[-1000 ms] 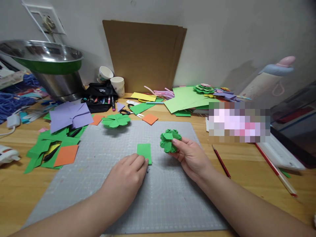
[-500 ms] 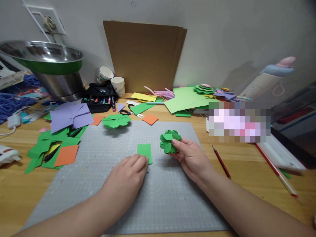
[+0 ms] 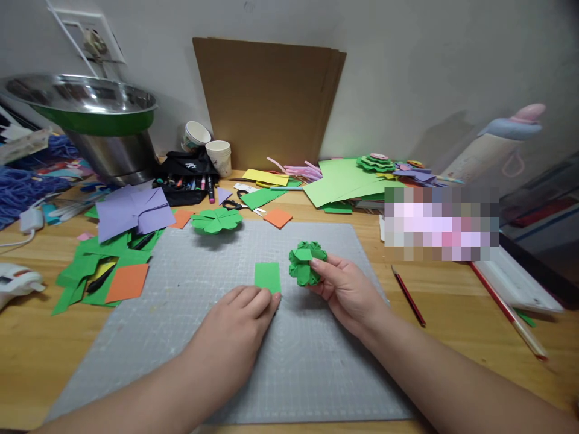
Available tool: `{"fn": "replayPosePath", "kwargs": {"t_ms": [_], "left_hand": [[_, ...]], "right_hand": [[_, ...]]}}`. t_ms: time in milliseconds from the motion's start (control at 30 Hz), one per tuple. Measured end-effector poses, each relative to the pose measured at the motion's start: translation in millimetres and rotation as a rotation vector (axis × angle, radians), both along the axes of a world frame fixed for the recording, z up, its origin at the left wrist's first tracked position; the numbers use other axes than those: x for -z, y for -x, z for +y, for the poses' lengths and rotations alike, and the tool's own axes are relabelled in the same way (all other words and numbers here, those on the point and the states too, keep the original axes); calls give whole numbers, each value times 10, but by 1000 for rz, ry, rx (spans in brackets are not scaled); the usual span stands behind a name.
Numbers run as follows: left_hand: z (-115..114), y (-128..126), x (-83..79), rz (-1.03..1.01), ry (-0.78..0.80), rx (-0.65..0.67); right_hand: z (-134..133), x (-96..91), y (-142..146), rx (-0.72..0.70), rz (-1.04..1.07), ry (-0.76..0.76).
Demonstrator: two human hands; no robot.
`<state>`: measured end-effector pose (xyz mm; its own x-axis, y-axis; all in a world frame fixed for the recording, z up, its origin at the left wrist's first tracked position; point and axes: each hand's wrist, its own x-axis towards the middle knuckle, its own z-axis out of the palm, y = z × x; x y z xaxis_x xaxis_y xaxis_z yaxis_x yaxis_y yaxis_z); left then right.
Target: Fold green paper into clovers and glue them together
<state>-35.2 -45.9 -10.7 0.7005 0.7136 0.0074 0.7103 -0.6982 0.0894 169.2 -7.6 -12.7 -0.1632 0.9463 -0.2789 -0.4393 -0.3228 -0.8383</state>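
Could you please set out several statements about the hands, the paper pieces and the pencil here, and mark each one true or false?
1. The right hand holds a green paper flower. True.
2. The left hand is touching the orange square. False: it is at the near end of a green paper rectangle.
3. The dark red pencil lies on the grey mat. False: it lies on the wooden table, to the right of the mat.
4. A second green flower sits near the mat's far left corner. True.
5. The metal bowl is at the far right. False: it is at the far left.
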Motion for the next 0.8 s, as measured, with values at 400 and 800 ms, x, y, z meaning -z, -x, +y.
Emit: {"fn": "replayPosePath", "kwargs": {"t_ms": [400,800], "left_hand": [[-124,-3,-28,-136,47,-218],[-143,-14,-28,-131,81,-245]], "right_hand": [[166,-23,592,22,193,174],[128,41,600,-106,147,103]]}}
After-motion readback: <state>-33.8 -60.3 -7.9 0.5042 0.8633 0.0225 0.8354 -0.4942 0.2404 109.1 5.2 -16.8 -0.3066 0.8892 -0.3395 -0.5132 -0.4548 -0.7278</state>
